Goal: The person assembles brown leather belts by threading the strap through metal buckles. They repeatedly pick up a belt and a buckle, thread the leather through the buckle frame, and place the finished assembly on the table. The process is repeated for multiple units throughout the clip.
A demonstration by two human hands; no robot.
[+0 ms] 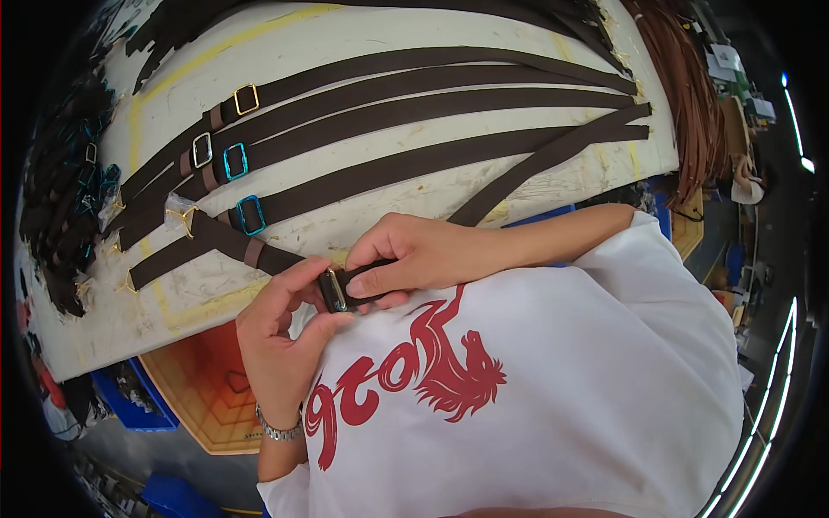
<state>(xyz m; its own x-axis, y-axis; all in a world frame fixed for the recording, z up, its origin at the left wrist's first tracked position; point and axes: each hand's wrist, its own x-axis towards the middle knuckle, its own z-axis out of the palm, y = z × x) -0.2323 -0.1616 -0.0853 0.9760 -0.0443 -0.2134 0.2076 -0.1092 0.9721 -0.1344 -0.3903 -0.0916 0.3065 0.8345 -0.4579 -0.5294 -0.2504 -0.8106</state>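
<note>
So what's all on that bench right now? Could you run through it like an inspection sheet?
Surface: pale, scuffed worktable with yellow lines.
Job's things: dark brown strap with metal buckle, held at the table's near edge.
Clutter: more brown straps laid in a row, with gold, silver and blue buckles; a dark heap on the left.
Grippers: left hand pinches the buckle; right hand grips the strap beside it.
Cables: nothing seen.
Surroundings: blue bins below; reddish-brown strips hang on the right.

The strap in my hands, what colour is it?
Dark brown; the strap shows best in the head view, pinched between both hands.
</note>
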